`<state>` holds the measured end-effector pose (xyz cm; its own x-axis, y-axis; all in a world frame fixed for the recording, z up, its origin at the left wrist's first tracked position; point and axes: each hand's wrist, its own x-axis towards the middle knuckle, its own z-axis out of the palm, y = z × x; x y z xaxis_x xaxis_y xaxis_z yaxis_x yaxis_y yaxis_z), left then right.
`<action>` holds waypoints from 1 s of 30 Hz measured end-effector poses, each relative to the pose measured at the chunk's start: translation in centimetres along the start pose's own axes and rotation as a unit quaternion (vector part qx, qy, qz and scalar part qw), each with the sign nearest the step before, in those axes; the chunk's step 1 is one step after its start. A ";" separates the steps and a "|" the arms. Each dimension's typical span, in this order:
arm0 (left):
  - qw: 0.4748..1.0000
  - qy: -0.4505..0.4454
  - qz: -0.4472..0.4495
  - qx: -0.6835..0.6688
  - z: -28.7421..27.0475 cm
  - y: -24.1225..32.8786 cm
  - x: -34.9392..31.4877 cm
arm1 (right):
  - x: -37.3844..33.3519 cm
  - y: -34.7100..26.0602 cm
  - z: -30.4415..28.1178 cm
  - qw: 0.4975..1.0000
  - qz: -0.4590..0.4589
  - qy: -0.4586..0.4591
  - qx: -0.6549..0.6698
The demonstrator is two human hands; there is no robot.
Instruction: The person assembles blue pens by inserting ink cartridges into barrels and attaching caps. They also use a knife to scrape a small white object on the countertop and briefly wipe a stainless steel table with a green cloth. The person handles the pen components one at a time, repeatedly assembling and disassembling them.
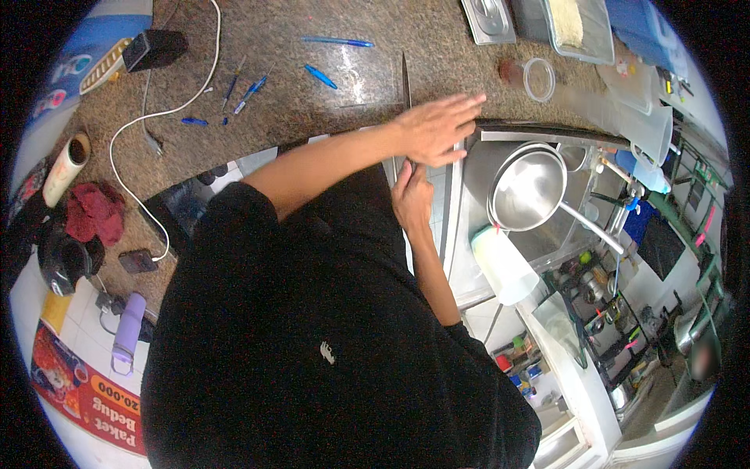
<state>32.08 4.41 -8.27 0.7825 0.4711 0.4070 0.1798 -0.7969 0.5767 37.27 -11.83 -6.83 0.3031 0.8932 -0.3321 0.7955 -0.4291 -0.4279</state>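
Observation:
My right hand (pixel 414 195) is closed around the handle of a knife (pixel 405 80) at the counter's near edge. Its narrow dark blade points away from me over the brown stone counter (pixel 281 102). Across the knife stretches my left arm, with the left hand (pixel 441 129) open, fingers extended to the right; it hides part of the knife between blade and handle. Farther left lie a long blue pen (pixel 337 41), a short blue pen piece (pixel 320 76), another blue pen (pixel 250 94) and small blue pieces (pixel 194 121).
Right of me is a metal sink (pixel 478 176) with a steel pan (pixel 529 187) and a whitish pitcher (pixel 505 266). A clear round tub (pixel 539 80) stands on the counter. A white cable (pixel 117 133), a phone (pixel 138 261) and a red cloth (pixel 95 213) lie left.

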 end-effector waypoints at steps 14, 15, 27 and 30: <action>0.985 0.116 -0.116 -0.060 2.2 1.2 -1.6 | -1.2 0.8 0.8 0.999 0.024 -0.032 -0.014; 0.981 0.141 -0.124 -0.043 1.9 0.4 -1.3 | -1.0 0.9 1.0 0.999 0.028 -0.032 -0.022; 0.982 0.185 -0.030 -0.005 -2.7 -10.7 1.9 | 1.3 -0.2 1.7 0.999 -0.018 0.011 -0.042; 0.983 0.174 -0.063 -0.006 -1.5 -10.6 1.2 | 1.4 -0.3 1.7 0.999 -0.022 0.010 -0.044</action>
<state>30.17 13.98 -12.81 0.5024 0.6682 0.5487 0.2527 -0.7203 0.6460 36.59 -10.67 -8.64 0.2773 0.9137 -0.2970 0.8506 -0.3772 -0.3663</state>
